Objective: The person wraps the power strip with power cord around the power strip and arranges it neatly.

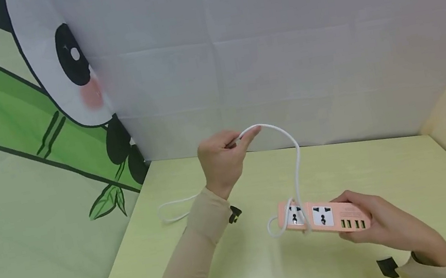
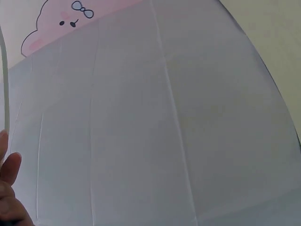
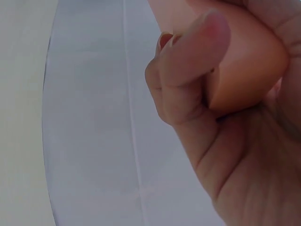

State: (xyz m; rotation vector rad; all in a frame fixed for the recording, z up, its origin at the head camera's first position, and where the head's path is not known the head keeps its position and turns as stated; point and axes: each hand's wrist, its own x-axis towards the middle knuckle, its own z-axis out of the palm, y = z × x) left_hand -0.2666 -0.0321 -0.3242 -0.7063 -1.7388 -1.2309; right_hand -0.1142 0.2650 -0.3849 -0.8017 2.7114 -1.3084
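Note:
A pink power strip with two white socket panels and several USB ports is held up over the table by my right hand, whose fingers wrap its right end. In the right wrist view the fingers curl around the strip's rounded pink end. Higher up and to the left, my left hand grips the strip's white cord. From that hand the cord arcs over and down to the strip, looping around its left end. Only a few fingers and a stretch of cord show in the left wrist view.
The pale yellow-green table lies beneath both hands. More white cord loops beside the left forearm. Behind the table hangs a plain grey-white cloth, and a printed cloth covers the left side.

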